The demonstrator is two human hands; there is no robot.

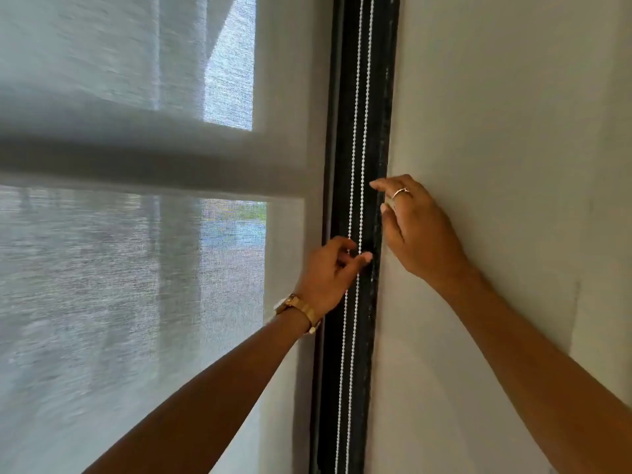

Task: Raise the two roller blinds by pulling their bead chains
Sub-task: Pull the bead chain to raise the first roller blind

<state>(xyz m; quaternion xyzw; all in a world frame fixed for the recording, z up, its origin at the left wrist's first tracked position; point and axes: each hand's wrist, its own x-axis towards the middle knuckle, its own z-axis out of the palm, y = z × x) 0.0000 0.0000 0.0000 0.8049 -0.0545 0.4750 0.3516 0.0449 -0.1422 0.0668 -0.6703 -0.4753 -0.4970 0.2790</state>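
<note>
Beside grey wall (496,97), left hand (328,271) grip seemingly pinching bead chains (357,148), right hand (420,230) open.

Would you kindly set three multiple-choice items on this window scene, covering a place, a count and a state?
1. Where do the white bead chains hang?
A. against the black window frame
B. across the grey wall
C. behind the sheer blind

2. How many chain strands show?
A. one
B. two
C. four

3. What is the right hand doing?
A. gripping a chain
B. open, off the chains
C. resting on the blind

Key: A, the chains run down the dark frame; B, two parallel strands; B, its fingers are spread, while the left hand pinches the chains.
</note>
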